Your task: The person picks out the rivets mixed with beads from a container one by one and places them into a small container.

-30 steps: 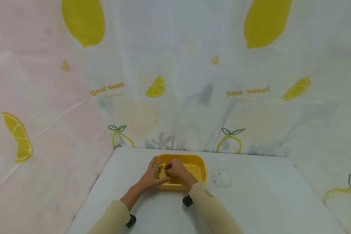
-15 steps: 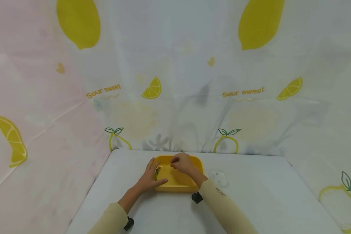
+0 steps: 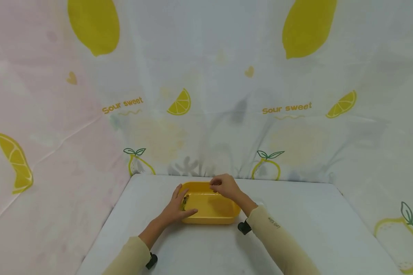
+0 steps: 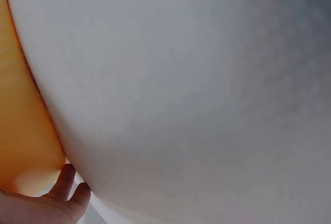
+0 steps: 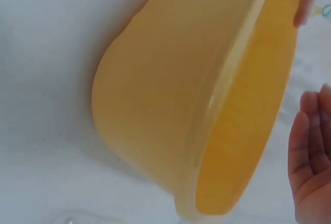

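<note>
A yellow plastic basin (image 3: 210, 220) stands on the white table. At its left end my left hand (image 3: 174, 209) rests with fingers spread and thumb along the near side; in the left wrist view some fingers (image 4: 64, 182) touch the wall's outside. Beside that hand, inside the basin, lie several small dark and greenish pieces (image 3: 184, 202), too small to name. My right hand (image 3: 226, 186) is over the basin's far right rim, fingers bent. The right wrist view shows its curved fingers (image 5: 305, 136), with the thumb hidden; whether something small is pinched there cannot be seen.
A clear plastic piece (image 3: 260, 202) lies right of the basin, mostly covered by my right forearm; its edge (image 5: 77, 217) shows in the right wrist view. A lemon-printed cloth (image 3: 206, 133) hangs behind the table (image 3: 296, 221) and at its sides.
My right hand has moved right and away from the small pieces, across the basin to its far right rim. The forearm now covers most of the clear piece. My left hand stays at the basin.
</note>
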The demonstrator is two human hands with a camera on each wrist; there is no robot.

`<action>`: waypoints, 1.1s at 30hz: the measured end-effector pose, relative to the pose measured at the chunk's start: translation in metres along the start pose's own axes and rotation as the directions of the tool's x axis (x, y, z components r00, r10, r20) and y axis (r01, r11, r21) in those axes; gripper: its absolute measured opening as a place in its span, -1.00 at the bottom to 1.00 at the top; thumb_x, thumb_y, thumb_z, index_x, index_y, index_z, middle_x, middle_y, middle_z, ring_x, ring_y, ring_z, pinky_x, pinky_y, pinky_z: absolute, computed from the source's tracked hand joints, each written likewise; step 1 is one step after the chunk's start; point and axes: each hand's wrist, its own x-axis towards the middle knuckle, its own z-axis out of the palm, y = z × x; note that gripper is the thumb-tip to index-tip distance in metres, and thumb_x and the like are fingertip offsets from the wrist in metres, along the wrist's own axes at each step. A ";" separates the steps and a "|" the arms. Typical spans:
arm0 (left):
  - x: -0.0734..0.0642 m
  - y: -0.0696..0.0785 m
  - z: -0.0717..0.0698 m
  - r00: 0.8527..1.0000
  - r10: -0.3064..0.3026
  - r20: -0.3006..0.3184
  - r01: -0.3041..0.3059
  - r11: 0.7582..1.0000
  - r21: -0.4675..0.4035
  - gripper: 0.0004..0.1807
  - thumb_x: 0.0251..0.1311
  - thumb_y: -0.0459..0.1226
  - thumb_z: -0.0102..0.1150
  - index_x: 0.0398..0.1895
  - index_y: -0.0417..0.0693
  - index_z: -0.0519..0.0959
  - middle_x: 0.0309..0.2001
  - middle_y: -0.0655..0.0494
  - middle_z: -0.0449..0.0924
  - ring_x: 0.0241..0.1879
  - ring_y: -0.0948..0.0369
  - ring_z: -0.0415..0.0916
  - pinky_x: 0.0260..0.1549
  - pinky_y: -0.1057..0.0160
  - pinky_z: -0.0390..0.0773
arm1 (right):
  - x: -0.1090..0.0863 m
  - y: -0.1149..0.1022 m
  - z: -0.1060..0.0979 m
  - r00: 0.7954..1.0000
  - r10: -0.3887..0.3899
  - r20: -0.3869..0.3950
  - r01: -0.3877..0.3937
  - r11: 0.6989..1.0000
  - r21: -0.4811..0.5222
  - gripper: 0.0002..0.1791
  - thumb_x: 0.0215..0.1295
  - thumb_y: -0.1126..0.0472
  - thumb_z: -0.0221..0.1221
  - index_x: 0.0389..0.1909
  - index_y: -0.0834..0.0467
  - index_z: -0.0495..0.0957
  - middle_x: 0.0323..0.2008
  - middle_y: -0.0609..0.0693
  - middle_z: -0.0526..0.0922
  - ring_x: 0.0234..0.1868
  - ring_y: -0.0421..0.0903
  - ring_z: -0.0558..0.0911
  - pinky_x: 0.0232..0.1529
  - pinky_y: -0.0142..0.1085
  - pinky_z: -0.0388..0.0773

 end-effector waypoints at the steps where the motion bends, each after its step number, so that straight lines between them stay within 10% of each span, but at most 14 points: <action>1: 0.000 0.000 0.000 1.000 0.001 0.000 -0.001 1.000 0.001 0.07 0.09 0.15 0.35 0.55 -0.10 0.08 0.59 -0.17 -0.31 0.49 -0.24 0.03 0.31 -0.29 0.25 | -0.001 0.001 -0.002 1.000 0.008 -0.001 -0.008 1.000 0.003 -0.92 0.25 0.33 0.30 -0.26 0.21 0.73 -0.39 0.09 0.76 -0.39 0.05 0.74 -0.46 -0.39 0.59; 33: 0.000 -0.002 0.001 1.000 0.022 -0.003 -0.022 1.000 -0.003 0.13 0.07 0.15 0.37 0.57 -0.11 0.00 0.59 -0.18 -0.32 0.50 -0.24 0.00 0.30 -0.31 0.24 | -0.035 0.040 -0.070 0.983 0.171 -0.062 -0.177 0.980 -0.092 -0.82 0.23 0.25 0.33 -0.20 0.26 0.69 -0.37 0.02 0.73 -0.43 -0.15 0.62 -0.40 -0.31 0.62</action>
